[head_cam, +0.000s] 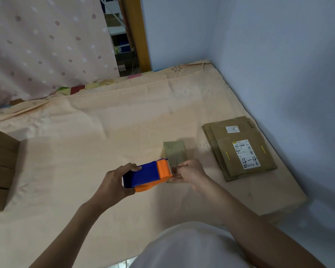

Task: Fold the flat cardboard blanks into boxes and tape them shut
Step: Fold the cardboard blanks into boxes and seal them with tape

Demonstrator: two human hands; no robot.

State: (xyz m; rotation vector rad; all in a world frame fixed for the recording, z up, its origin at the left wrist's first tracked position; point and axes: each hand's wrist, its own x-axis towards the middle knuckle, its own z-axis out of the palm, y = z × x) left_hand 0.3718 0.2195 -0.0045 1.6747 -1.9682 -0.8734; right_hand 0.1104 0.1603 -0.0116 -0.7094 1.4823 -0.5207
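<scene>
My left hand [115, 182] grips a blue and orange tape dispenser [147, 176] above the mattress. Close beside its orange cutter end, my right hand [190, 174] has its fingers curled and pinches at the tape end. Just beyond both hands a small folded cardboard box [175, 151] sits on the sheet, its near end hidden by my right hand. A stack of flat cardboard blanks [238, 147] lies to the right, the top ones bearing white shipping labels, one marked "4-4".
A peach sheet covers the mattress [104, 132]. Brown cardboard boxes [0, 167] stand stacked at the left edge. A blue wall [278, 74] runs along the right side and a spotted curtain [46, 45] hangs at the back left.
</scene>
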